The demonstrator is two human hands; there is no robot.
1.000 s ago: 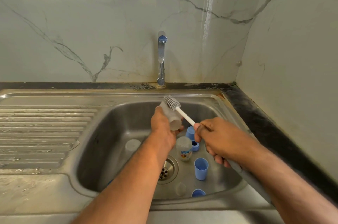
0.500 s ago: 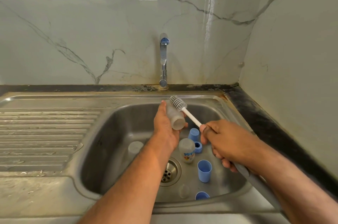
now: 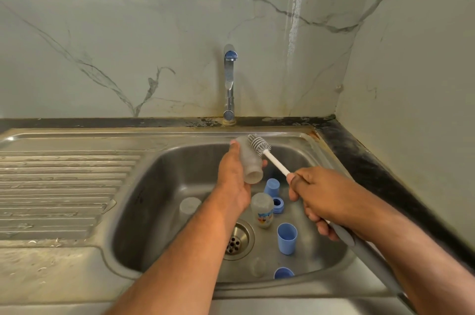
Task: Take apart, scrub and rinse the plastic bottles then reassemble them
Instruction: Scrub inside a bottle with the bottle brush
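My left hand (image 3: 232, 178) grips a frosted clear plastic bottle (image 3: 249, 160) above the sink basin, its open mouth tilted toward me. My right hand (image 3: 318, 196) holds the grey handle of a bottle brush (image 3: 276, 164). The brush's grey bristle head (image 3: 258, 143) lies against the outside of the bottle near its base. A second bottle with a printed label (image 3: 262, 209) stands in the basin near the drain. Blue caps and cups lie around it: one cap (image 3: 271, 186), a ring (image 3: 278, 204), a cup (image 3: 287, 237), and another cup (image 3: 283, 273) at the front wall.
The steel sink (image 3: 154, 186) has a drain (image 3: 237, 242) at its middle and a ribbed drainboard (image 3: 59, 191) on the left. A clear cap (image 3: 189, 206) stands at the basin's left. The tap (image 3: 229, 83) rises at the back, with no water running. A marble wall closes the right side.
The brush head has stayed outside the bottle and shifted slightly along its far end. Both hands have moved a little with the bottle over the basin.
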